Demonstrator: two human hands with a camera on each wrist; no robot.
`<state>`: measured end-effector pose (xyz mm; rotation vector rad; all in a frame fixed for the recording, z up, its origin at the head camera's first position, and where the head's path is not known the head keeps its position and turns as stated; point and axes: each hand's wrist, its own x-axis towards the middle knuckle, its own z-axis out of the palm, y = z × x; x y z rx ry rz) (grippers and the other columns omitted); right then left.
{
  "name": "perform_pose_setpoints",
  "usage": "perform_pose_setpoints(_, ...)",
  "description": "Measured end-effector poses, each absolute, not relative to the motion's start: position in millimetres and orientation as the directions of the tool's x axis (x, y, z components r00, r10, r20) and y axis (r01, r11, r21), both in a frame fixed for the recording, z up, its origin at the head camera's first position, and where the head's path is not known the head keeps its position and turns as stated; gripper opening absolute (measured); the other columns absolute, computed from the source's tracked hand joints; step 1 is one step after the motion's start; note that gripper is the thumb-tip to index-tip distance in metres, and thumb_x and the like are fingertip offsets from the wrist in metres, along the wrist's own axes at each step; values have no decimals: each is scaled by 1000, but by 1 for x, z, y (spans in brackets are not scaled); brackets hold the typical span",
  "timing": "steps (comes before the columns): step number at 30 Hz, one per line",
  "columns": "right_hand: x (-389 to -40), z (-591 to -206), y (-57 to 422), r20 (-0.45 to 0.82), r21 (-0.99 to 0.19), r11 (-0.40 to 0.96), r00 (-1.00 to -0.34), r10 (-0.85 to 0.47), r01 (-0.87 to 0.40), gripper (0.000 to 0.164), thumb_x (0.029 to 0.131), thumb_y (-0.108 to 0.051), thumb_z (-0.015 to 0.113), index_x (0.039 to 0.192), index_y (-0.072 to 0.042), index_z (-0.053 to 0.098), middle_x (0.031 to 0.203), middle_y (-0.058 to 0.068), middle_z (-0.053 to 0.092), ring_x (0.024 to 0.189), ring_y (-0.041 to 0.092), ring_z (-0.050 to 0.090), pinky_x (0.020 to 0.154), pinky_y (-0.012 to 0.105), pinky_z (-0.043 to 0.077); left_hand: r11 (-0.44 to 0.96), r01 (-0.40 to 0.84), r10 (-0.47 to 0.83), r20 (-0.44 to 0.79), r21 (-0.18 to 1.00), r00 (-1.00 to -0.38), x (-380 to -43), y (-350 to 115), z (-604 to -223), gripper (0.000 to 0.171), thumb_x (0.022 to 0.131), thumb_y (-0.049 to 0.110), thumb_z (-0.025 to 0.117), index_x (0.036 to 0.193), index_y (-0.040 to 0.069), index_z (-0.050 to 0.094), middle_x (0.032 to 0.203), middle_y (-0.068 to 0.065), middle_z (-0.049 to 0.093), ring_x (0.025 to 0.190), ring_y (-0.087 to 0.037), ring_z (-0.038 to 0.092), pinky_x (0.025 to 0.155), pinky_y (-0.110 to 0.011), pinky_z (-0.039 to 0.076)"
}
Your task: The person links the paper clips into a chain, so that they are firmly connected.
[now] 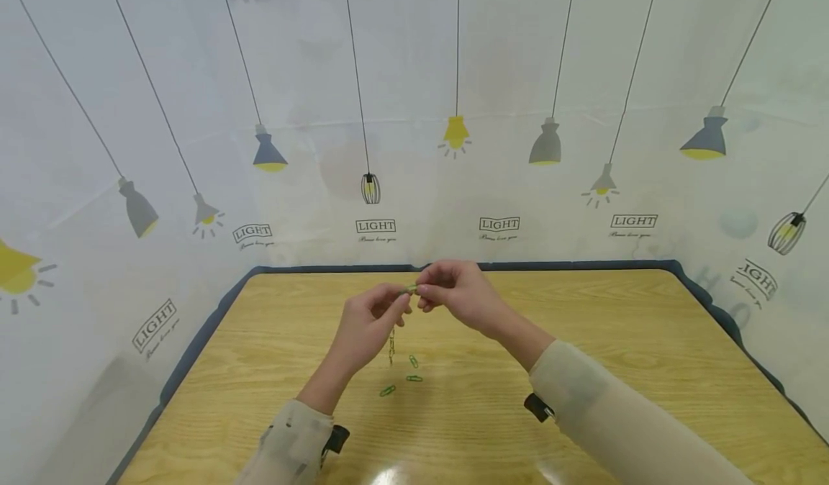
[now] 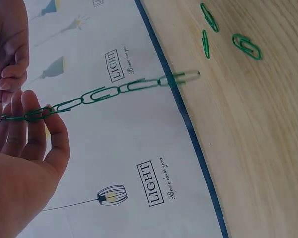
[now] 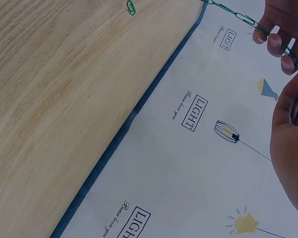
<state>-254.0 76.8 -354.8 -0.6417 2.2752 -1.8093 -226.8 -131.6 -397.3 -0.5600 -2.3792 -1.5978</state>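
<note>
A chain of green paper clips [image 2: 119,89] hangs from my left hand [image 1: 369,323], which pinches its upper end between thumb and fingers. My right hand [image 1: 465,296] meets the left fingertips and pinches a green paper clip [image 1: 410,289] at that end. How the clips join there is hidden by the fingers. In the right wrist view, the chain [image 3: 246,19] runs across the fingers of the left hand. Below the hands, three loose green paper clips lie on the table: one upper [image 1: 414,361], one middle [image 1: 414,378] and one lower left [image 1: 387,391].
The wood-grain table [image 1: 583,370] has a dark blue edging [image 1: 576,265] along its back and sides. Behind it stands a pale wall covering [image 1: 414,147] printed with hanging lamps. A dark wrist strap piece [image 1: 539,407] sits at the right sleeve.
</note>
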Motion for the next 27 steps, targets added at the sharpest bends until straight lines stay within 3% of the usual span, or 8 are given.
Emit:
perform_pose_setpoints(20, -254, -360, 74, 171, -933, 218, -885, -434, -287, 9, 104, -7, 68, 109, 0, 72, 97, 9, 75, 87, 22, 72, 82, 32, 63, 348, 446, 186, 405, 825, -895, -228, -134, -399, 20, 109, 22, 63, 111, 9, 78, 94, -9, 77, 73, -10, 69, 64, -24, 54)
perform_pose_setpoints(27, -257, -362, 73, 169, -932, 223, -887, -429, -285, 12, 105, -11, 68, 111, -2, 72, 97, 7, 74, 85, 17, 70, 82, 33, 62, 353, 439, 182, 400, 826, -898, -228, -135, -398, 22, 109, 24, 63, 111, 7, 78, 95, -14, 77, 74, -12, 68, 64, -23, 53)
